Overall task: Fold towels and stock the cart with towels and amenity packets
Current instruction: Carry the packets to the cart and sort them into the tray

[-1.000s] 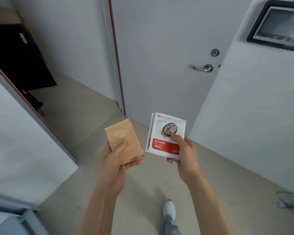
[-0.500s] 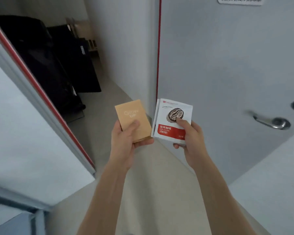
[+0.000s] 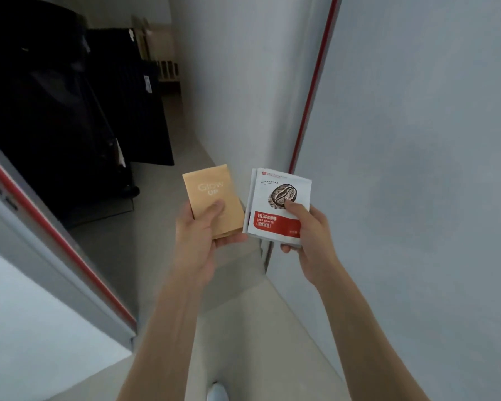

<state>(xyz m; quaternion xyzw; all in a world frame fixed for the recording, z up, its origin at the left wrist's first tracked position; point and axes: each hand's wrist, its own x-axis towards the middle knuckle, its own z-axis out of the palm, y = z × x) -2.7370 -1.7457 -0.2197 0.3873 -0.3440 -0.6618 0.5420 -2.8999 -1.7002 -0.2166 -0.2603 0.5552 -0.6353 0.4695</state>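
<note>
A white shoe tip (image 3: 217, 392) shows at the bottom edge, below and between the forearms; above it the left hand (image 3: 198, 241) grasps a stack of tan packets (image 3: 213, 204) printed "Glow Up", thumb pressed on the face, fingers curled beneath; just beside it, not touching, the right hand (image 3: 308, 241) grasps a stack of white drip-coffee packets (image 3: 278, 206), thumb laid on the bean drawing; right of that hand stands a grey door (image 3: 417, 169) with a red edge strip; beyond the left hand, dark shapes (image 3: 55, 111) fill a dim corridor.
</note>
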